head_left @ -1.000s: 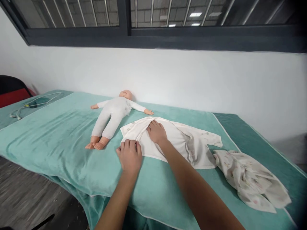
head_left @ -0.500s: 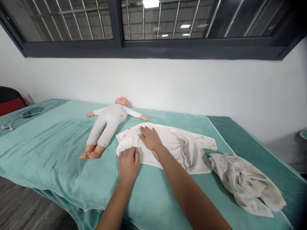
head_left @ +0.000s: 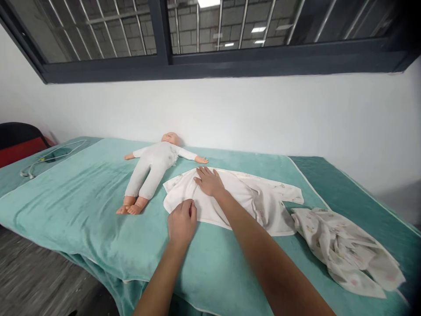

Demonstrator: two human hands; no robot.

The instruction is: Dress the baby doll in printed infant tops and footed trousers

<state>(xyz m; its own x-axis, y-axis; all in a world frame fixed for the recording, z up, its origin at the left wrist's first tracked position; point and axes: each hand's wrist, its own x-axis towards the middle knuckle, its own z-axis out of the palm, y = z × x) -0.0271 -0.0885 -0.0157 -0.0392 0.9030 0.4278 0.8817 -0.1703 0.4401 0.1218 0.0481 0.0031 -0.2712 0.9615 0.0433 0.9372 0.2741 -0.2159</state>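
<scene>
A white baby garment (head_left: 237,199) with a small print and long sleeves lies spread out, its right part wrinkled. My left hand (head_left: 182,221) is closed at its near edge, fingers curled over the cloth; the fingertips are hidden. Flat on the upper left part of the garment rests my right hand (head_left: 209,181), fingers stretched out. To the left, a baby doll (head_left: 154,162) in a white bodysuit lies on its back, arms spread, feet toward me.
Beneath everything is a green cloth-covered bed (head_left: 82,197). A crumpled printed baby garment (head_left: 345,250) lies at the right. White cables (head_left: 49,153) are at the far left, near a red and black chair (head_left: 19,145). A white wall (head_left: 230,114) and window stand behind.
The view has shifted slightly, so things sit a little farther right. My left hand's fingers look more tightly curled at the garment's edge; my right hand stays flat on it.
</scene>
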